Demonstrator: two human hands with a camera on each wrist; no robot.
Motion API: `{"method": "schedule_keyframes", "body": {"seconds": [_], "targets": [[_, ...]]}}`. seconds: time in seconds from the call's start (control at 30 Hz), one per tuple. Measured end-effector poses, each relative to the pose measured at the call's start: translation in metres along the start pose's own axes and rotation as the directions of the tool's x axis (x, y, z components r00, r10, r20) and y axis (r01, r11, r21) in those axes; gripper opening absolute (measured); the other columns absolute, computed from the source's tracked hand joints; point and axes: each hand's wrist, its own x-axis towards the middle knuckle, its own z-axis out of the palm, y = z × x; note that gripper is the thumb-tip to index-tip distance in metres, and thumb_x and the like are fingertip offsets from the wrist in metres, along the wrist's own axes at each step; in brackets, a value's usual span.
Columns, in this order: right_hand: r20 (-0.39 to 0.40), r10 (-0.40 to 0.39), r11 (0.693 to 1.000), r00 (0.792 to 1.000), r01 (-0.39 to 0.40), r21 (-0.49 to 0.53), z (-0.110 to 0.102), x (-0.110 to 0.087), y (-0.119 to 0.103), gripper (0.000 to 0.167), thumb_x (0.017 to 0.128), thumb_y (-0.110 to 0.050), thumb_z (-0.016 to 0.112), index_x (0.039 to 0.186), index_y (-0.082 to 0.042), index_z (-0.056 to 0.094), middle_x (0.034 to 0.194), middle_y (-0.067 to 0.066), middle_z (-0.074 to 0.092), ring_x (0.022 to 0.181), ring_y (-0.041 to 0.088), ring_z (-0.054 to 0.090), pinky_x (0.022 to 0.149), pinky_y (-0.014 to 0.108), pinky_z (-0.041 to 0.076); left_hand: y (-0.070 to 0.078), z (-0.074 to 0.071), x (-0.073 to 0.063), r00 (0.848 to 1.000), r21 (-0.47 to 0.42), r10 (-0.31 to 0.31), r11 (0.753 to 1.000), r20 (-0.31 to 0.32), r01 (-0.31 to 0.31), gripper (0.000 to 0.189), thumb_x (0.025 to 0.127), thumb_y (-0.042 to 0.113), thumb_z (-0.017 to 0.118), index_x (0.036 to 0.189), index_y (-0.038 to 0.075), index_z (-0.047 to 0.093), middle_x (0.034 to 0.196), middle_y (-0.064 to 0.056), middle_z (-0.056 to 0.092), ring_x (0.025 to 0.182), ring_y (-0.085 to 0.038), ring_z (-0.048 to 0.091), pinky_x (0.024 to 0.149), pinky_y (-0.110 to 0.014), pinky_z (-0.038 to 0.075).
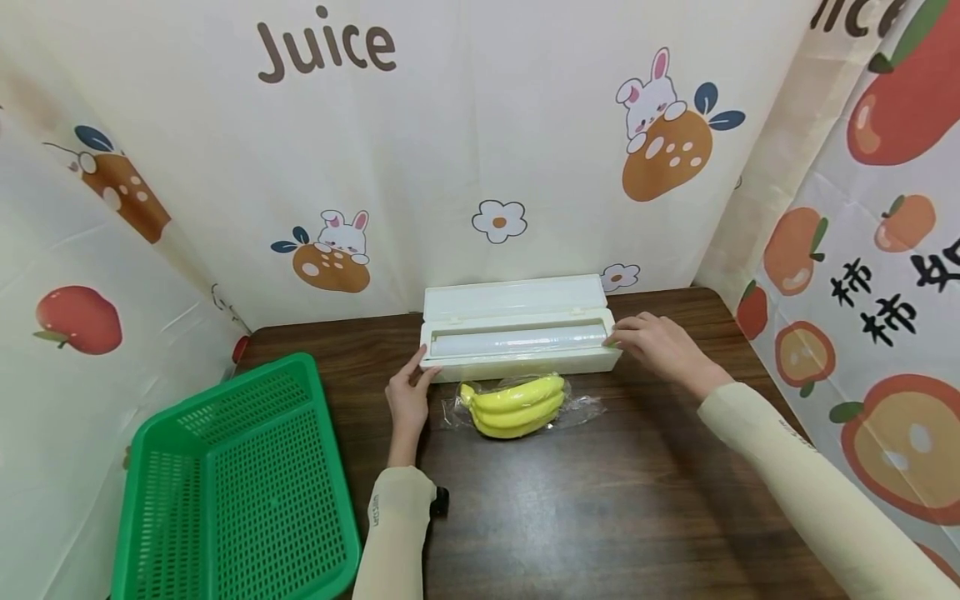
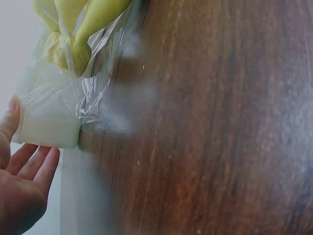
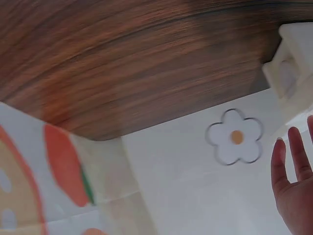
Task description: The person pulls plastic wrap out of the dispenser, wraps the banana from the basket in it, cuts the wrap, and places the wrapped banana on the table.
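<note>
A long white cling film dispenser [image 1: 517,364] lies across the back of the table with its lid [image 1: 516,297] raised. Inside it is a roll of clear film [image 1: 521,340]. My left hand [image 1: 408,402] holds the dispenser's left end, thumb on one side and fingers on the other. At the right end, the fingertips of my right hand [image 1: 660,346] touch the rim; in the right wrist view its visible fingers are straight and spread. In front of the dispenser lies a bunch of yellow bananas [image 1: 517,407], covered with clear film [image 1: 583,410].
A green plastic basket [image 1: 341,492] stands on the left. The dark wooden table [image 1: 600,517] reaches back to a printed cloth wall [image 1: 450,150], with more cloth [image 1: 885,317] along the right side. The raised lid is close to the back wall.
</note>
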Motion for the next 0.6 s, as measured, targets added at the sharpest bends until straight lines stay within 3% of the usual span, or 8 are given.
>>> {"method": "schedule_keyframes", "body": {"seconds": [0.23, 0.43, 0.6], "targets": [[-0.005, 0.034, 0.999, 0.999, -0.034, 0.006, 0.000, -0.004, 0.001, 0.023, 0.091, 0.004, 0.076, 0.105, -0.013, 0.081, 0.111, 0.009, 0.077, 0.097, 0.034, 0.071, 0.069, 0.051, 0.057, 0.000, 0.000, -0.001, 1.000, -0.002, 0.008, 1.000, 0.011, -0.008, 0.048, 0.092, 0.011, 0.080, 0.139, 0.015, 0.071, 0.134, -0.014, 0.071, 0.116, -0.026, 0.072, 0.073, -0.006, 0.049], [-0.008, 0.100, 0.993, 0.995, -0.099, 0.057, 0.005, -0.004, -0.005, 0.016, 0.090, -0.003, 0.081, 0.103, -0.010, 0.080, 0.111, 0.013, 0.077, 0.095, 0.036, 0.070, 0.073, 0.054, 0.057, 0.002, 0.000, -0.001, 1.000, -0.021, 0.004, 1.000, 0.021, -0.004, 0.048, 0.091, 0.008, 0.081, 0.138, 0.012, 0.071, 0.133, -0.018, 0.071, 0.117, -0.029, 0.072, 0.081, -0.008, 0.053], [-0.058, 0.106, 0.994, 0.993, -0.103, 0.047, 0.014, 0.000, -0.013, 0.018, 0.084, -0.010, 0.088, 0.098, -0.008, 0.077, 0.108, 0.015, 0.077, 0.092, 0.036, 0.070, 0.072, 0.052, 0.057, 0.007, -0.003, -0.001, 0.999, 0.018, -0.017, 1.000, 0.047, 0.016, 0.050, 0.092, 0.008, 0.081, 0.140, 0.012, 0.069, 0.138, -0.018, 0.068, 0.122, -0.030, 0.070, 0.094, -0.024, 0.058]]}}
